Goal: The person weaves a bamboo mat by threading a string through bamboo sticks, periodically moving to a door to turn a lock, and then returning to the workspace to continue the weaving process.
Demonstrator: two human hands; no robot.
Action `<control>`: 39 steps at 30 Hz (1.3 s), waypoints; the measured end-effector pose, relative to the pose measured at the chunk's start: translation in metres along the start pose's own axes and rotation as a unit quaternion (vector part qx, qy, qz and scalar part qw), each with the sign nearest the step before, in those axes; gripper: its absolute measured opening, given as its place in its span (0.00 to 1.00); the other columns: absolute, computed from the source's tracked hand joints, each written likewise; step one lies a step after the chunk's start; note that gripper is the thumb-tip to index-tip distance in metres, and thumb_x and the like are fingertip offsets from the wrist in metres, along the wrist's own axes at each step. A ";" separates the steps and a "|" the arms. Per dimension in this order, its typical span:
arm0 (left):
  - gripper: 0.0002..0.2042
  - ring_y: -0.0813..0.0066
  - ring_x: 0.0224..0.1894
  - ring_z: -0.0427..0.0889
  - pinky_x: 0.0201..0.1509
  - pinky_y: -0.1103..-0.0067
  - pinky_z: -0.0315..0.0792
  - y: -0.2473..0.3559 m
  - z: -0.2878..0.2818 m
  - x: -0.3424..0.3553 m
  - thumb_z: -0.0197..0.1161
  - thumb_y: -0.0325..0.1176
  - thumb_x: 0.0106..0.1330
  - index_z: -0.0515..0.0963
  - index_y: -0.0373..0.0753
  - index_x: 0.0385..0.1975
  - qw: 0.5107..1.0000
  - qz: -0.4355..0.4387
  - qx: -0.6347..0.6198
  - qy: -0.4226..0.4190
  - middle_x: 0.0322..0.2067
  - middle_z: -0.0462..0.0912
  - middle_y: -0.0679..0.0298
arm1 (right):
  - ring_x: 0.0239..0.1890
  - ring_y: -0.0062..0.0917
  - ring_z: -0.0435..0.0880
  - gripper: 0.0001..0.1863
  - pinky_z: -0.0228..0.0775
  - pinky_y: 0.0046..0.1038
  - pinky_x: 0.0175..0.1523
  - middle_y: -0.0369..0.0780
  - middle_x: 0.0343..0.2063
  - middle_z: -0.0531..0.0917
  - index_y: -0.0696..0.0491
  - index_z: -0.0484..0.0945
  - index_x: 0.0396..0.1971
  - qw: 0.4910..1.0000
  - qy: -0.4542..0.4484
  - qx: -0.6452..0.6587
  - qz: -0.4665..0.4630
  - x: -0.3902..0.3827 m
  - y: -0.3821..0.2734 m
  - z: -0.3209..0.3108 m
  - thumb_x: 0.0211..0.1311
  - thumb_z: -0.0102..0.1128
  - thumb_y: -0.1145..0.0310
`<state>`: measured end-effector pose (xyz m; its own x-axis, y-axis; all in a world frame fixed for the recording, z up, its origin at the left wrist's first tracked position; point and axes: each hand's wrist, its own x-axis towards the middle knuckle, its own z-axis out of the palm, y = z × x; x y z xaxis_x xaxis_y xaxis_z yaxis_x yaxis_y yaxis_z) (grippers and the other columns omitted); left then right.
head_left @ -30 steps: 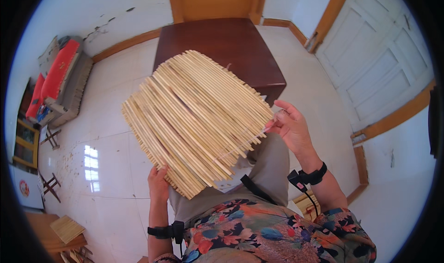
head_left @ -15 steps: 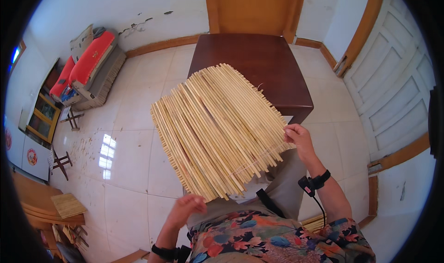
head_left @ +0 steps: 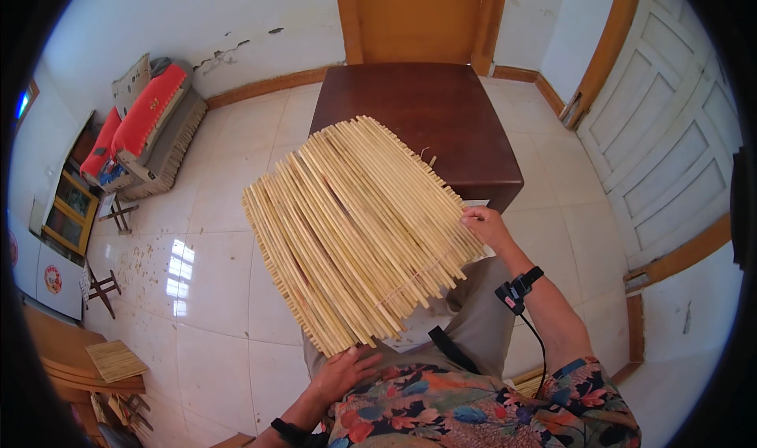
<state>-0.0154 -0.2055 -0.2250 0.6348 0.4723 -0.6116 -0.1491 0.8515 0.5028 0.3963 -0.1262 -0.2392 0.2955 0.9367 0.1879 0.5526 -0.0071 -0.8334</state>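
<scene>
One hand [head_left: 339, 373] newly at mat [head_left: 359, 235] corner

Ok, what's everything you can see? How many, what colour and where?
Stick mat: 1, straw-yellow, above the lap
Smaller stick mat: 1, straw-yellow, lower left
Table: 1, dark red-brown, ahead
Sofa: 1, grey with red cover, far left
X-legged stools: 2, dark, left
Plain door: 1, orange-brown, ahead
Panelled door: 1, white, right
Tiled floor: 1, off-white, all around
Shirt: 1, multicoloured, bottom
Wrist straps: 2, black, one per wrist
Left hand: 1, bare, at the mat's near corner
Right hand: 1, bare, pinching the mat's right edge
</scene>
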 end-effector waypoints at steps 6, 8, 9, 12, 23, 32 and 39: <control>0.23 0.56 0.60 0.59 0.57 0.63 0.62 -0.003 0.003 0.006 0.46 0.41 0.67 0.54 0.37 0.57 0.992 0.063 -0.110 0.010 0.59 0.55 0.57 | 0.32 0.21 0.75 0.10 0.66 0.22 0.40 0.39 0.30 0.75 0.60 0.77 0.23 0.994 0.015 0.095 0.060 -0.003 0.007 0.012 0.46 0.62 0.67; 0.23 0.57 0.60 0.60 0.58 0.63 0.60 -0.003 -0.008 0.007 0.46 0.42 0.66 0.54 0.39 0.57 0.989 0.074 -0.128 0.014 0.58 0.57 0.59 | 0.32 0.21 0.74 0.10 0.65 0.22 0.40 0.38 0.30 0.75 0.61 0.76 0.23 0.981 0.028 0.162 0.105 -0.011 0.001 0.021 0.46 0.61 0.68; 0.23 0.58 0.59 0.61 0.58 0.62 0.59 -0.002 -0.015 0.007 0.48 0.41 0.65 0.54 0.40 0.57 0.983 0.131 -0.129 0.026 0.57 0.59 0.60 | 0.32 0.21 0.74 0.10 0.65 0.22 0.40 0.38 0.30 0.75 0.61 0.76 0.23 0.981 0.027 0.162 0.106 -0.017 -0.005 0.025 0.46 0.61 0.68; 0.23 0.61 0.56 0.64 0.59 0.62 0.58 0.009 -0.026 0.002 0.51 0.39 0.64 0.56 0.42 0.56 0.959 0.228 -0.158 0.064 0.55 0.63 0.63 | 0.33 0.21 0.73 0.09 0.64 0.21 0.42 0.37 0.30 0.74 0.60 0.76 0.22 0.983 0.004 0.160 0.096 -0.036 -0.028 0.033 0.47 0.61 0.69; 0.26 0.66 0.52 0.69 0.55 0.70 0.66 0.072 -0.030 0.004 0.55 0.28 0.59 0.56 0.39 0.57 0.913 0.367 -0.135 0.118 0.51 0.68 0.60 | 0.34 0.17 0.71 0.08 0.64 0.20 0.41 0.34 0.33 0.71 0.59 0.76 0.22 0.932 -0.021 0.300 0.205 -0.089 -0.061 0.066 0.51 0.60 0.69; 0.17 0.69 0.46 0.75 0.47 0.74 0.73 0.138 -0.008 -0.042 0.50 0.27 0.62 0.64 0.35 0.52 0.844 0.510 -0.015 0.166 0.47 0.73 0.59 | 0.37 0.19 0.75 0.07 0.68 0.22 0.45 0.36 0.33 0.76 0.57 0.75 0.27 0.822 -0.117 0.453 0.324 -0.114 -0.086 0.114 0.54 0.58 0.68; 0.17 0.66 0.46 0.76 0.48 0.72 0.74 0.160 0.008 -0.067 0.49 0.28 0.64 0.64 0.31 0.52 0.809 0.566 0.094 0.127 0.46 0.73 0.54 | 0.43 0.28 0.76 0.08 0.69 0.30 0.48 0.37 0.37 0.77 0.52 0.74 0.31 0.748 -0.252 0.493 0.365 -0.122 -0.104 0.111 0.58 0.56 0.63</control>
<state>-0.0758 -0.1032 -0.0987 -0.0069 0.9772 0.2122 -0.3931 -0.1977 0.8980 0.2160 -0.2011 -0.2332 -0.2305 0.8241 -0.5175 -0.5300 -0.5523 -0.6435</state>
